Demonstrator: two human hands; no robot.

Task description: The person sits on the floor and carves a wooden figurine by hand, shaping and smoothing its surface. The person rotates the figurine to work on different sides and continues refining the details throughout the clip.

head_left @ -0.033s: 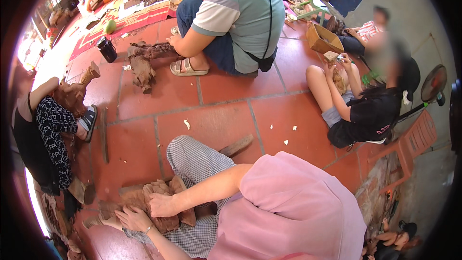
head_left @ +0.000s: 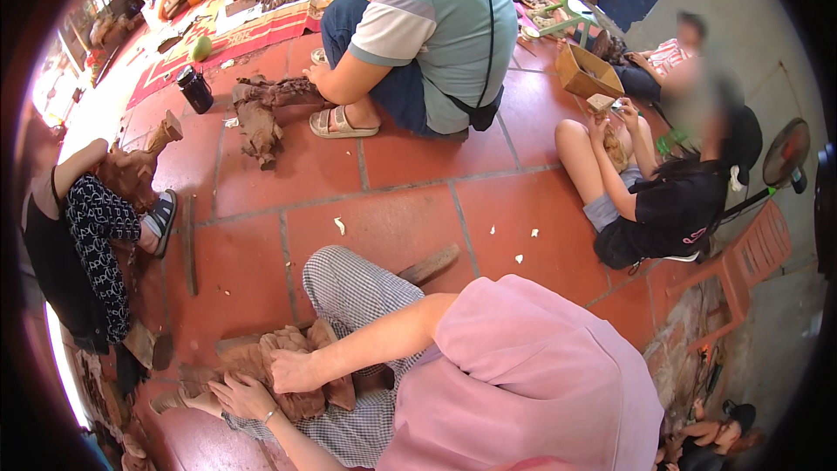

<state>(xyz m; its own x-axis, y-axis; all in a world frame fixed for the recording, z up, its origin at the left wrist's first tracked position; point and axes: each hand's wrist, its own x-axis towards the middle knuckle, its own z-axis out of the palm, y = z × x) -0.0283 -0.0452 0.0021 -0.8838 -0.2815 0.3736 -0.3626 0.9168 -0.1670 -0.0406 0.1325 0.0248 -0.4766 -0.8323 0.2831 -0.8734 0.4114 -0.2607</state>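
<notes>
- A person in a pink shirt [head_left: 532,375] and checked trousers [head_left: 357,283] sits on the red tile floor [head_left: 366,222], bent over a brown carving [head_left: 281,342].
- The carving lies low and left, between the legs; I cannot tell whether floor or leg bears its weight.
- The left hand [head_left: 244,396] is spread over the near end of the wood, fingers long and slightly parted.
- The right hand [head_left: 295,371] is curled on top, just beside the left; any tool inside it is hidden from me.
- To do this well, I would brace the wood firmly with the left palm and give the right short, controlled strokes, following the carved folds.
- The two hands sit close, so the left fingers are best kept out of the right's path.
- A loose stick [head_left: 430,263] lies by the knee; leave it clear of the elbow.
</notes>
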